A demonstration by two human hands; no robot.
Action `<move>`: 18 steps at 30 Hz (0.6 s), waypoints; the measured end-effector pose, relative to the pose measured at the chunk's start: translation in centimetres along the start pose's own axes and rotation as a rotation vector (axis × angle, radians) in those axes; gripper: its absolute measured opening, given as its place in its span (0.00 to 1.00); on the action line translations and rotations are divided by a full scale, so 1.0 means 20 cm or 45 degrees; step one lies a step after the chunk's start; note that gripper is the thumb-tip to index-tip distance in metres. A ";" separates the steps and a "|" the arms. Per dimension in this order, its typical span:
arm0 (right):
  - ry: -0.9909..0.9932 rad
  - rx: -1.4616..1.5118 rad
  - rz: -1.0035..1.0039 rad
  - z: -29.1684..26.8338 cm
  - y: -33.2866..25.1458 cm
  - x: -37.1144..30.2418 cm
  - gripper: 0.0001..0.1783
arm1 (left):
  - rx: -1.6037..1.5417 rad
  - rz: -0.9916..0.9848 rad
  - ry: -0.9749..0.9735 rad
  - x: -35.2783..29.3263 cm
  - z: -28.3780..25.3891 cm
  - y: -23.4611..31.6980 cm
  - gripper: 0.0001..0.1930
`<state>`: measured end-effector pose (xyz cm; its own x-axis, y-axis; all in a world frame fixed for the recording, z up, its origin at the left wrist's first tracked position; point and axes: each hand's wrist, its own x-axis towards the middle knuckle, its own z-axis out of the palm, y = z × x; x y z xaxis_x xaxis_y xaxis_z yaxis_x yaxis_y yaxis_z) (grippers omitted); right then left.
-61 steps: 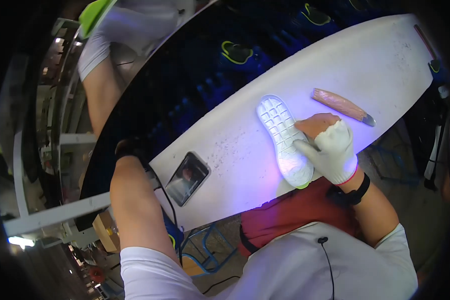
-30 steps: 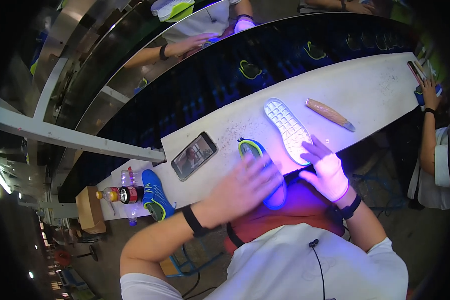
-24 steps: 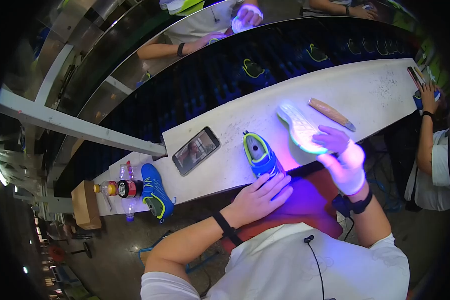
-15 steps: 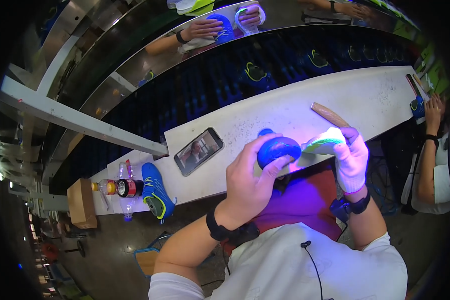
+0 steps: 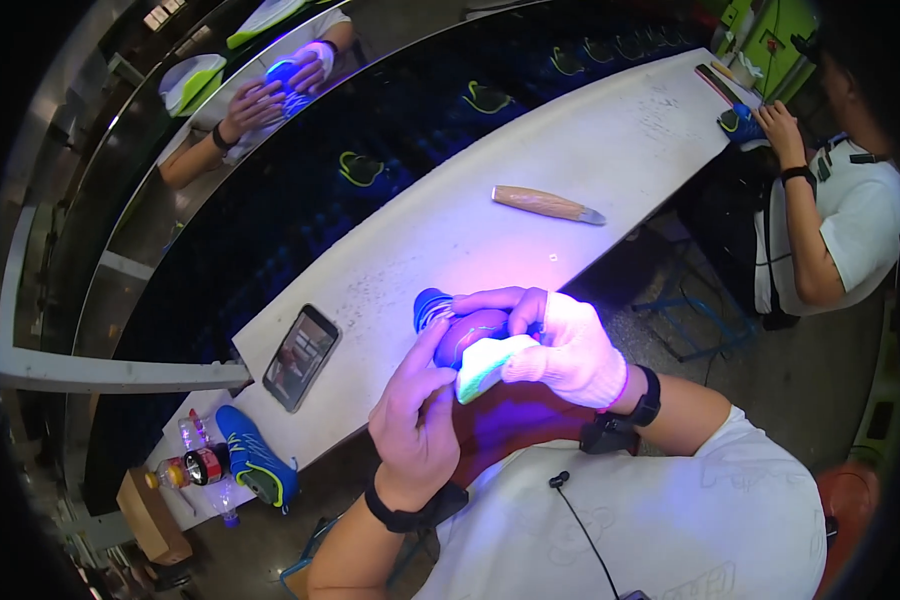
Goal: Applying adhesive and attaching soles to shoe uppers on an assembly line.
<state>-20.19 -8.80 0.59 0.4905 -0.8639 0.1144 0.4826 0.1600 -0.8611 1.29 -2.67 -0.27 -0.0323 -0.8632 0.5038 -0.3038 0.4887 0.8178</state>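
My bare left hand (image 5: 418,425) holds a blue shoe upper (image 5: 467,335) from its left side, fingers curled round it. In a white knitted glove, my right hand (image 5: 572,355) pinches a pale sole (image 5: 486,366), which glows green and white under violet light. The sole lies against the near side of the upper, its left end close to my left thumb. Some right fingertips reach over the upper. Glare and fingers hide where sole and upper meet.
A wooden-handled knife (image 5: 545,204) and a phone (image 5: 301,357) lie on the white bench (image 5: 400,265). Left are a blue shoe (image 5: 254,455), bottles (image 5: 206,466) and a cardboard box (image 5: 154,515). Dark shoes ride the conveyor (image 5: 270,270). Other people's hands work beyond it and at right.
My view has swung right. The sole, held to the right of the upper before, is now against its near side. My right hand has come in close to my left.
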 end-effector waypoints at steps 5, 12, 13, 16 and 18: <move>0.064 -0.221 -0.127 0.03 0.04 -0.04 0.14 | -0.204 -0.124 0.046 -0.09 0.08 0.12 0.16; 0.102 -0.275 -0.241 0.04 0.14 -0.09 0.18 | -0.460 -0.334 0.318 -0.23 0.18 0.15 0.18; 0.109 -0.268 -0.234 0.04 0.14 -0.09 0.18 | -0.457 -0.345 0.315 -0.24 0.18 0.14 0.18; -0.007 -0.275 -0.202 0.03 0.11 -0.09 0.17 | -0.403 -0.267 0.253 -0.26 0.14 0.10 0.20; -0.093 -0.654 -0.235 0.01 0.07 -0.08 0.17 | -0.449 -0.194 0.220 -0.21 0.10 0.11 0.25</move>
<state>-20.17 -7.07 -0.59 0.4895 -0.8171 0.3047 0.1584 -0.2603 -0.9525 -1.24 1.87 -1.12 0.1568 -0.9097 0.3846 0.0525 0.3965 0.9165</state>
